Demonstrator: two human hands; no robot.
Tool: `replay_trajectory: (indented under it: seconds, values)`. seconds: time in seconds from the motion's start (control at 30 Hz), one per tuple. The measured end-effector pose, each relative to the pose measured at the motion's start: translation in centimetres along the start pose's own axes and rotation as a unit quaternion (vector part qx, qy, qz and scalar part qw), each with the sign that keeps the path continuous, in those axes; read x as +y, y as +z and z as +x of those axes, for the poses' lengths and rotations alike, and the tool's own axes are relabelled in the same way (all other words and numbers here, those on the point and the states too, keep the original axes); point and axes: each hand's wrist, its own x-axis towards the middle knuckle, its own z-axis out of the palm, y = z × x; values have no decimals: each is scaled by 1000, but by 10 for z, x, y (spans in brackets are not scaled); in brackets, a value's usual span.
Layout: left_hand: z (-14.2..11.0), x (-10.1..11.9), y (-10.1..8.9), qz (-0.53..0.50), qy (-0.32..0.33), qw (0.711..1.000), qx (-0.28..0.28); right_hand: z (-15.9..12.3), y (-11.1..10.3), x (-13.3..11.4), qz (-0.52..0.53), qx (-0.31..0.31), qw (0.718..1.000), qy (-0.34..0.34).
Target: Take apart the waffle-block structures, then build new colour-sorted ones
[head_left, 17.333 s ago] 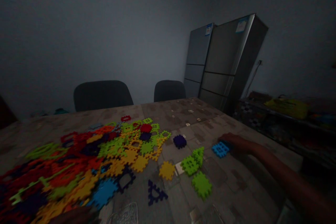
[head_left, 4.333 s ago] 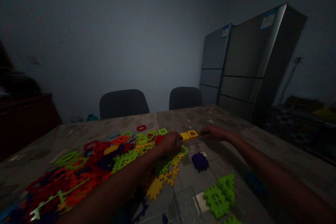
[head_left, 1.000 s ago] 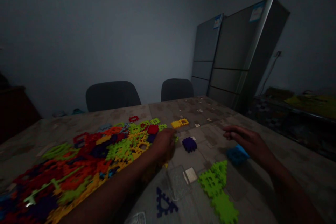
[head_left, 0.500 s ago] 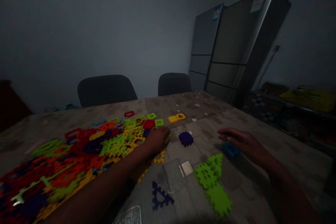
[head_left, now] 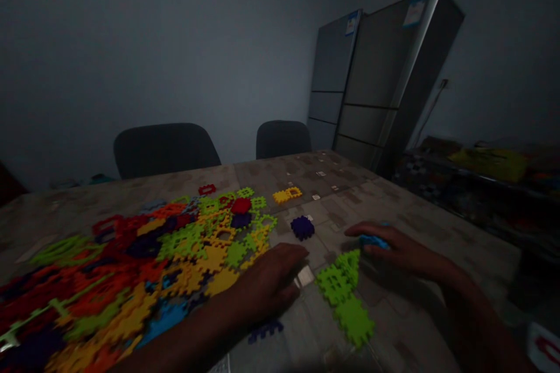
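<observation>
My right hand (head_left: 398,247) has its fingers closed round a blue plastic building piece (head_left: 374,241), held just above the table. My left hand (head_left: 277,277) hovers over the tabletop with its thumb apart from its fingers, and nothing shows in it. Between the two hands lie joined bright green toothed pieces (head_left: 345,294), one of them triangular at the top. Partly covered by my left hand and forearm is a dark purple toothed piece (head_left: 266,331). A dark purple square piece (head_left: 303,227) rests farther back, in front of both hands.
A wide pile of interlocking pieces (head_left: 175,245) in many colours spreads over the left of the table (head_left: 371,201). Two joined yellow pieces (head_left: 287,194) lie at the back. Behind the table stand two dark chairs (head_left: 166,151) and a tall grey refrigerator (head_left: 371,70).
My left hand has drawn back from the pile's edge towards me and to the right. My right hand has picked up the blue piece from the table. The view has turned slightly right.
</observation>
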Motion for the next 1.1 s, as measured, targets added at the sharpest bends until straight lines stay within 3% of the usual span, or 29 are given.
replay_trajectory:
  seconds: [0.17,0.43,0.83,0.97,1.1]
  values:
    - [11,20,13,-98,43,994,-34,8,14,-7,-33,-106,994,-2]
    - [27,30,24,-23,26,998,-58,13,17,-10,-34,-189,981,-40]
    - [29,42,34,34,2,999,-41,21,32,-8,-54,-167,981,-84]
    - [17,42,35,23,57,998,15,19,31,-10,-46,-162,982,-86]
    - [9,47,39,70,130,989,-13,18,31,-9,-30,-151,983,-98]
